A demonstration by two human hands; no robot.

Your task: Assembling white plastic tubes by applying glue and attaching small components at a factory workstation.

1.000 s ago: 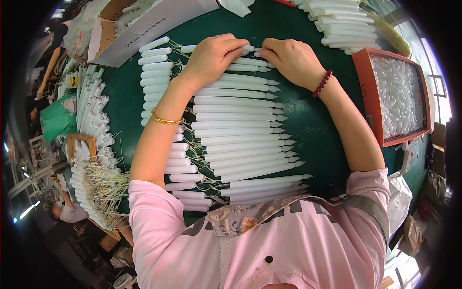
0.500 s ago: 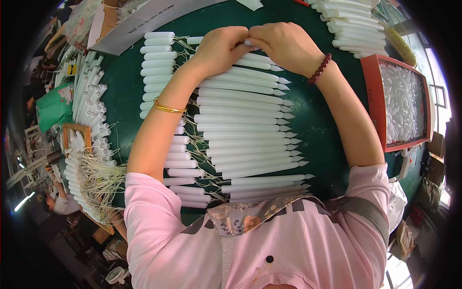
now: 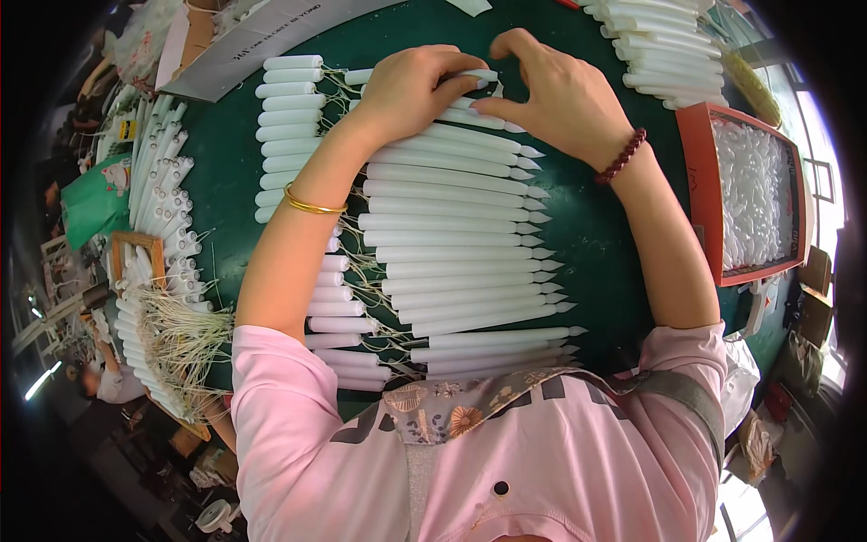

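My left hand (image 3: 411, 95) is closed around a white taper candle tube (image 3: 359, 77) at the far end of a row, its thumb and fingers near the tube's right end. Just right of that end, my right hand (image 3: 569, 104) has thumb and forefinger spread, with nothing visible between them. A small whitish piece shows by the tube's end, too small to make out. Below both hands lie several white taper candles (image 3: 461, 239) side by side, with pointed flame-shaped tips at their right ends. Thin wires (image 3: 361, 262) join them to short white cylinders (image 3: 339, 294), partly hidden under my left forearm.
An orange-red box (image 3: 703, 194) of translucent flame-shaped tips (image 3: 754, 194) stands at the right. White tubes (image 3: 664, 54) are stacked at the far right. On the left are more white cylinders (image 3: 167, 199) and a wire bundle (image 3: 190, 330). A grey-white carton (image 3: 262, 41) stands far left.
My right hand has come away from my left, moving right with its fingers opening. My left hand stays on the candle tube, whose end now shows.
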